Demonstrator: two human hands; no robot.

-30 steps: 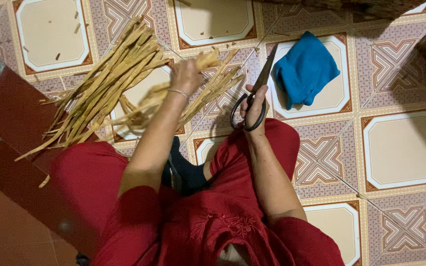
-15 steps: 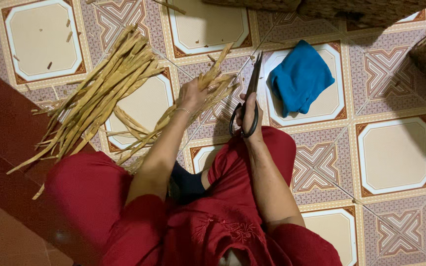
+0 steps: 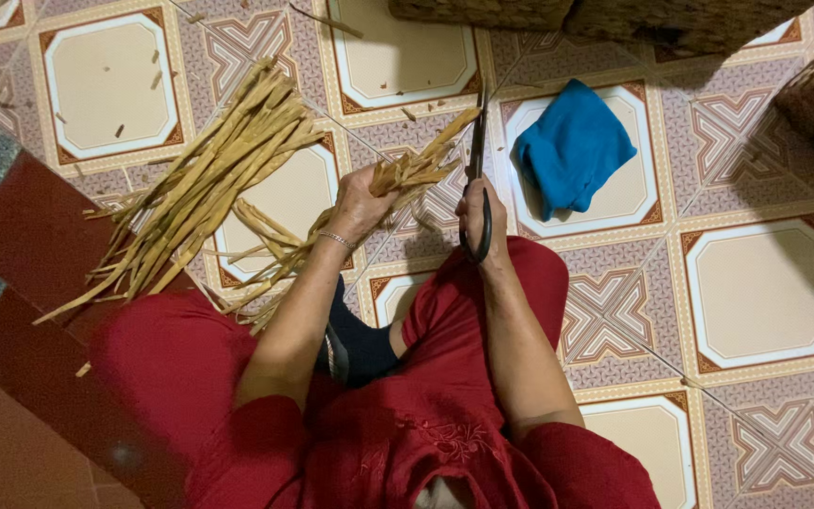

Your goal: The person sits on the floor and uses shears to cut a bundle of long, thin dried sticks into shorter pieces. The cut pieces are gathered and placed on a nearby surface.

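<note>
Person sits on patterned tiled floor (image 3: 756, 292), red clothes, head view looking down. Left hand (image 3: 358, 203) has its grip clamped on a bundle of dried straw strips (image 3: 398, 179). Bundle's long axis runs diagonally: cut ends point up and away to the right of the grip, toward the scissors; loose tails trail down-left of the grip, over the lap edge. Thin bracelet (image 3: 336, 239) on the left wrist.

Right hand (image 3: 475, 212) has its grip closed through the handles of black scissors (image 3: 479, 179). Scissors' long axis is near vertical, blades pointing straight away from the person, tips just beside the bundle's far ends. Blades look together or nearly so; exact gap hard to tell. Scissors sit just right of the left grip, the two hands close but apart.

Left of the left grip: big loose pile of straw strips (image 3: 200, 188) on the floor, lying diagonally, same slant as the held bundle. Right of the right grip: crumpled blue cloth (image 3: 572, 151) on a tile, near but not touching scissors. Woven baskets (image 3: 690, 19) beyond, at top edge. Small straw scraps scattered on tiles.
</note>
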